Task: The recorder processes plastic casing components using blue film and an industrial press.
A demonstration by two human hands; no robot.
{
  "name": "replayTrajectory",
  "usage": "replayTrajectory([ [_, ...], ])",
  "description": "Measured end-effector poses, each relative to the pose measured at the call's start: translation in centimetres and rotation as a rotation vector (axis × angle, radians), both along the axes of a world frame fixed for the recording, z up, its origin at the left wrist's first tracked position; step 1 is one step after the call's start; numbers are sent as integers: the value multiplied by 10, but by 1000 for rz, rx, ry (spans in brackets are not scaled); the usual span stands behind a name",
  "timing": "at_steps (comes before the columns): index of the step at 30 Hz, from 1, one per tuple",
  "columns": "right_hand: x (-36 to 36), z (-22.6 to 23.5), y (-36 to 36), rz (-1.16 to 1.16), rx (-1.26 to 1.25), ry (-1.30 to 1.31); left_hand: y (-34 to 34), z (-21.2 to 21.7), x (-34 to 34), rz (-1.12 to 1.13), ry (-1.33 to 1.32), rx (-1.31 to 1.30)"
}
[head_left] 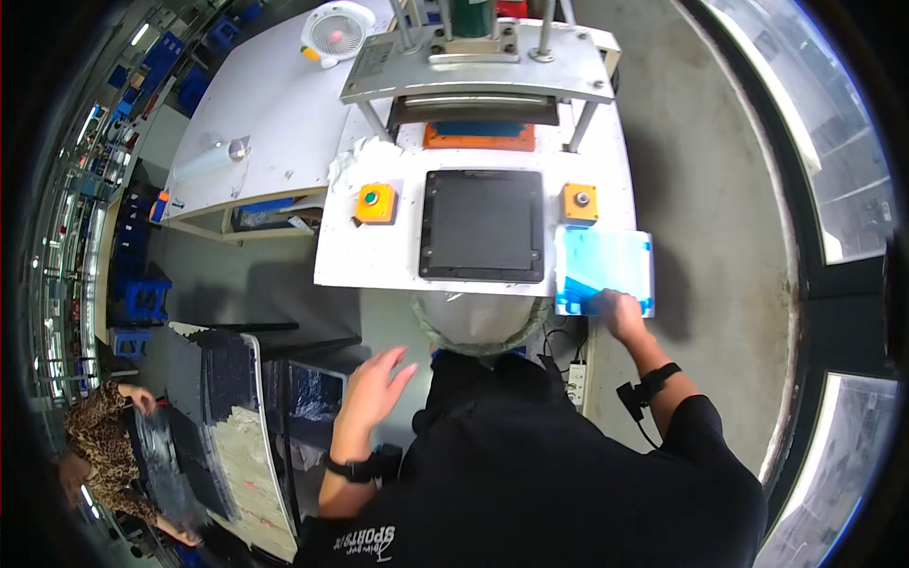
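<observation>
My right hand point(620, 314) is at the near edge of a white tray point(648, 275) that holds bright blue, shiny film sheets point(601, 260). Its fingers look closed on the blue film, by a darker blue strip, though the fingertips are smeared. My left hand point(374, 386) hangs in the air left of my lap, with nothing in it and its fingers apart. Beyond my lap, a flat black square plate point(482, 225) lies on the white table point(369, 260). A yellow box with a green button point(376, 203) stands left of the plate, and another yellow button box point(580, 203) stands right of it.
A metal press point(473, 71) stands over an orange-framed block point(479, 137) at the back. Crumpled white cloth point(367, 159) and a small fan point(336, 36) are to the left. A bag-lined bin point(478, 322) sits under the table's front. Another person point(104, 445) works at lower left.
</observation>
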State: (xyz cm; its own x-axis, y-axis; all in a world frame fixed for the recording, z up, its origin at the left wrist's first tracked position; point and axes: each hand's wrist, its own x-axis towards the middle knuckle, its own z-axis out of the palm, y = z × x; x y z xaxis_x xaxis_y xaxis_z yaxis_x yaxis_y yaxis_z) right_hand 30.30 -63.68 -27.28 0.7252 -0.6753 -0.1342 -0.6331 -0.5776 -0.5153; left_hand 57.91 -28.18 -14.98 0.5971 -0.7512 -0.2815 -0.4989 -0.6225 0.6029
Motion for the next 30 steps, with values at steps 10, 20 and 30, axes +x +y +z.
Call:
replayTrajectory([
  [10, -10, 6, -39, -488, 678, -296, -72, -33, 79, -268, 414, -121],
  [20, 17, 25, -16, -368, 274, -343, -268, -72, -64, -1349, -25, -51],
  [30, -29, 176, -73, -420, -269, -935, -310, -90, -104, -1419, -348, 340],
])
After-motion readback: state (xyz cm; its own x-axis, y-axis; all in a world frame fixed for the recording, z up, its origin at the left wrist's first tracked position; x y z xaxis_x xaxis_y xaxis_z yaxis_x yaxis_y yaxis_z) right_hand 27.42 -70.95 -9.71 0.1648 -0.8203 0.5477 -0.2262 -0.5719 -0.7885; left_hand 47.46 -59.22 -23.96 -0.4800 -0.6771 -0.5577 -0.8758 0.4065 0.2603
